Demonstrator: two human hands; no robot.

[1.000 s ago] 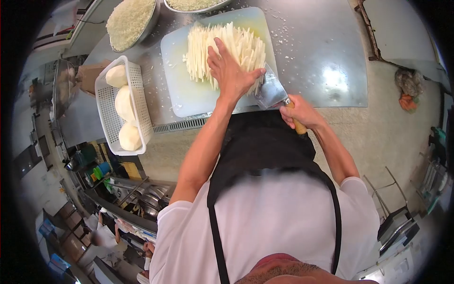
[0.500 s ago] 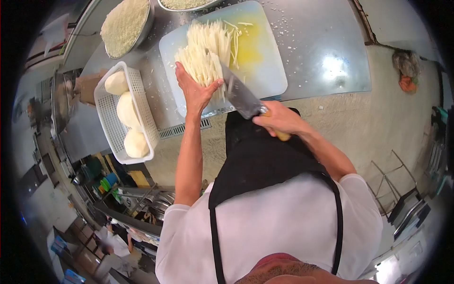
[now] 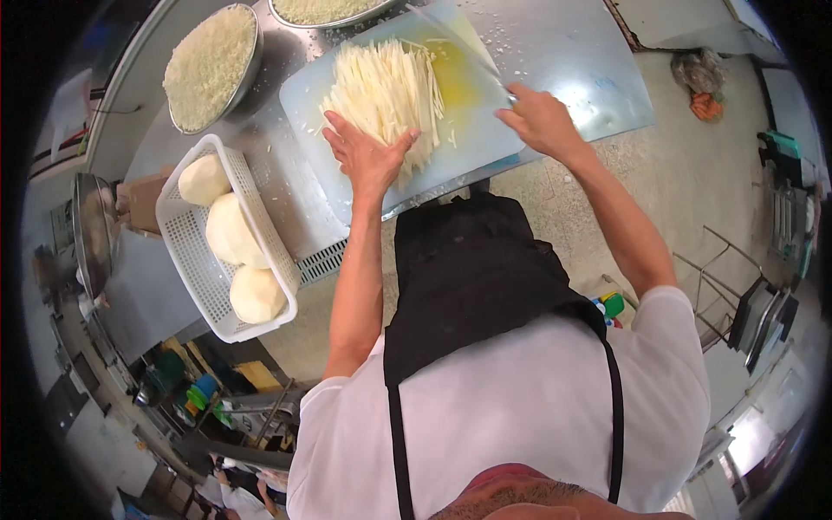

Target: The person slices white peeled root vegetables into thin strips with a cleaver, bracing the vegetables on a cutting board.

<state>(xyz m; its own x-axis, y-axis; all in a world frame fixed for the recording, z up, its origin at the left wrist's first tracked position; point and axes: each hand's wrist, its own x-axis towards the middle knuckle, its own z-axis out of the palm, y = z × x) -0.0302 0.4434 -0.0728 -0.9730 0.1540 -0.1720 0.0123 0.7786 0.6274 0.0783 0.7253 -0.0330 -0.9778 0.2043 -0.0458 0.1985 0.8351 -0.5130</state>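
Note:
My left hand rests with fingers spread against the near side of a heap of thin, pale vegetable strips. The heap lies on a whitish cutting board with a yellow stain. My right hand grips a cleaver at the board's right edge. Its blade points away and to the left over the far part of the board, apart from the heap, and looks thin from this angle. Most of the handle is hidden by my fingers.
Left of the board, a white perforated basket holds three peeled, pale round vegetables. Farther back are a metal bowl of finely chopped pale pieces and a second bowl. The metal table ends along its near edge.
The cleaver has moved from the heap's near right side to the board's far right, its blade turned edge-on. My left hand stays at the strips, fingers spread wider. The view has shifted slightly.

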